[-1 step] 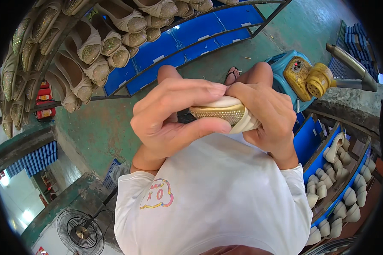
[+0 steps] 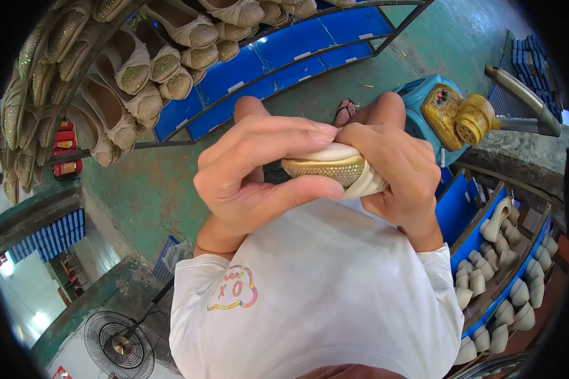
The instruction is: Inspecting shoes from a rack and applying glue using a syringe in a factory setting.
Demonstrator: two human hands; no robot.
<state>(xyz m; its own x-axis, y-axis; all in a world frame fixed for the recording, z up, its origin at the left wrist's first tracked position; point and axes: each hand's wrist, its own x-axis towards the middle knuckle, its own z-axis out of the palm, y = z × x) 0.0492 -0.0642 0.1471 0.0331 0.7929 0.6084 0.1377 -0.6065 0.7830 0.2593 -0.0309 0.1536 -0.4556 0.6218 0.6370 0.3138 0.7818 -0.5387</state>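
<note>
Between my two hands is a cream shoe (image 2: 327, 169), its toe covered in gold rhinestones and pointing left. Its pale sole side faces up and away, and pleated cream fabric bands show near my right palm. My left hand (image 2: 256, 167) grips the toe end, thumb along the near side and fingers across the top. My right hand (image 2: 398, 170) is closed round the other end, hiding the heel. The fingertips of both hands meet at the shoe's far edge.
A rack with several similar glittery shoes (image 2: 133, 76) and blue shelves (image 2: 234, 82) stands far left. At right are a yellow machine (image 2: 452, 117) on a blue stool (image 2: 417, 95), a metal tube (image 2: 525, 101), and a rack of plain cream shoes (image 2: 499, 252). A fan (image 2: 120, 345) stands lower left.
</note>
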